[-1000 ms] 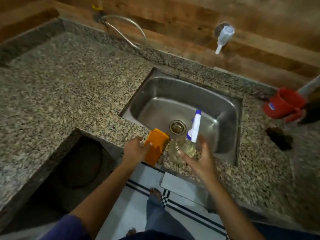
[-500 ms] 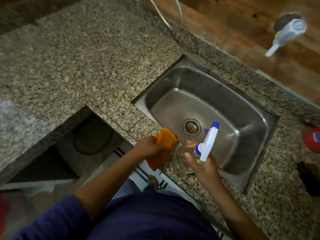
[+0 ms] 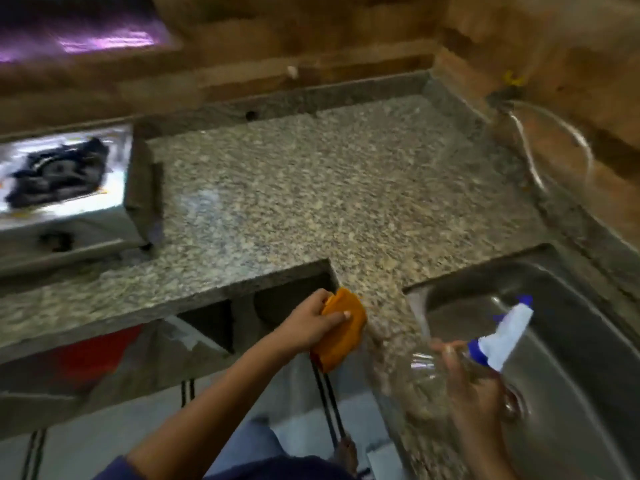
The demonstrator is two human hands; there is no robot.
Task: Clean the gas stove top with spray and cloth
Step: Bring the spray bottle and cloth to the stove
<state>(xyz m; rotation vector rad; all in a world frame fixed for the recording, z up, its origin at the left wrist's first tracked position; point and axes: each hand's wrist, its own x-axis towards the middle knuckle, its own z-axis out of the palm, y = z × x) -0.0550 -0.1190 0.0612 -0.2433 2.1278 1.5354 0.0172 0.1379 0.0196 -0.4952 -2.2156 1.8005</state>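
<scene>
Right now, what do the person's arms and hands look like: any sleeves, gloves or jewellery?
The left hand and right hand are bare, with no gloves. Both forearms are uncovered. A dark blue-purple sleeve shows only on the upper left arm, at the bottom edge. No watch or bracelet is visible. The picture is too blurred to tell about rings.
</scene>
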